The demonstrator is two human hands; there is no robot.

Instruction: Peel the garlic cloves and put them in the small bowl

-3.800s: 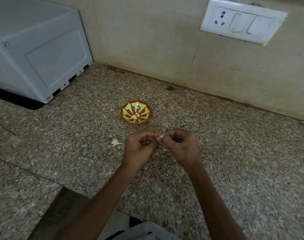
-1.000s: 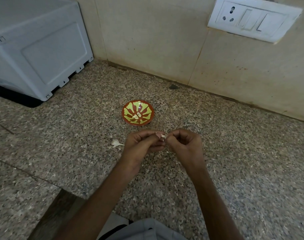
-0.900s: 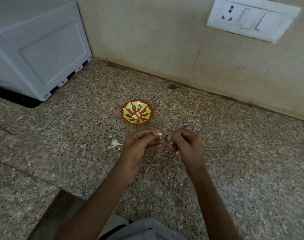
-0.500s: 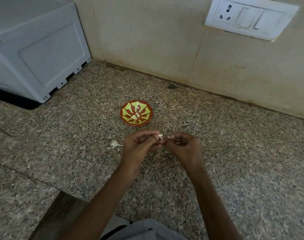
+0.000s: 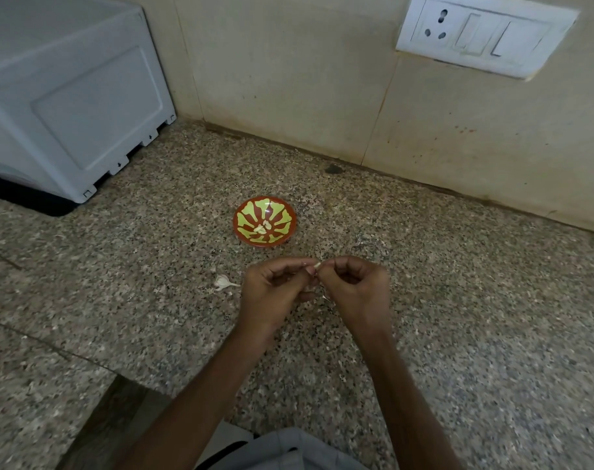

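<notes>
Peeling stage, seen from beside the speckled brown-grey granite counter point(image 5: 458, 300). The person's left hand point(image 5: 275, 293) and right hand point(image 5: 356, 290) are drawn together just above the stone, fingers curled, their tips meeting on one small pale garlic clove point(image 5: 317, 265). Each hand pinches an end of it, and only its whitish tip shows between the thumbs. Whether its skin is partly off cannot be told at this size.

Beyond the hands, near but apart from them, stands the small round red-brown bowl with a yellow-green petal pattern point(image 5: 285, 212). A few pale peeled cloves point(image 5: 262, 227) lie at its centre, so part of the work appears done. To the left of the left hand, just beside it on the counter, lies a white papery garlic piece with a thin stem point(image 5: 222, 282). It looks unpeeled, or it may be only husk. A thin pale sliver, probably shed skin point(image 5: 325, 297), shows below the joined fingers.

Judged from this layout, the task is mid-course. The held clove has yet to be stripped and dropped in the bowl, and the piece on the counter may remain after it.

Background: a large white plastic housing point(image 5: 68, 96) at far left and a white wall switch plate point(image 5: 485, 35) on the beige tiles.
</notes>
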